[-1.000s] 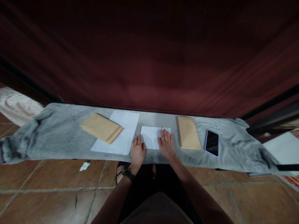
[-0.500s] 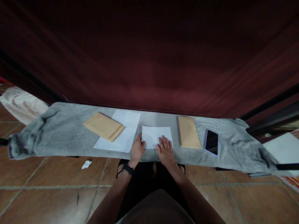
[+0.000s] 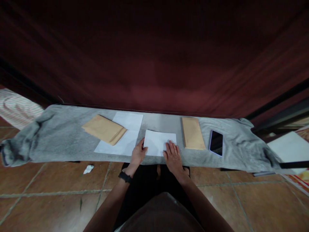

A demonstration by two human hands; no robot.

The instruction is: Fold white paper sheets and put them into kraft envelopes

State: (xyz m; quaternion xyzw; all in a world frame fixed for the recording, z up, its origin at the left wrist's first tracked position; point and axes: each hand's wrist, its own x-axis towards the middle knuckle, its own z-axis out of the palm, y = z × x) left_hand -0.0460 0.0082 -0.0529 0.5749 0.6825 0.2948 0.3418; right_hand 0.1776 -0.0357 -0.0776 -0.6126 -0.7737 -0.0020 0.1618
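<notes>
A folded white sheet of paper lies on a grey cloth spread over the floor. My left hand rests at the sheet's left edge, fingers touching it and held together. My right hand lies flat on the sheet's near right corner, fingers stretched out. To the left, a stack of brown envelopes lies on larger white sheets. On the right lies another brown envelope.
A dark phone lies on the cloth right of the envelope. A dark red curtain hangs behind. Brown floor tiles are in front, with a scrap of white paper. White paper lies at far right.
My right hand has slid from the sheet's top right down to its near right corner. My left hand stayed at the left edge. The view shifted slightly.
</notes>
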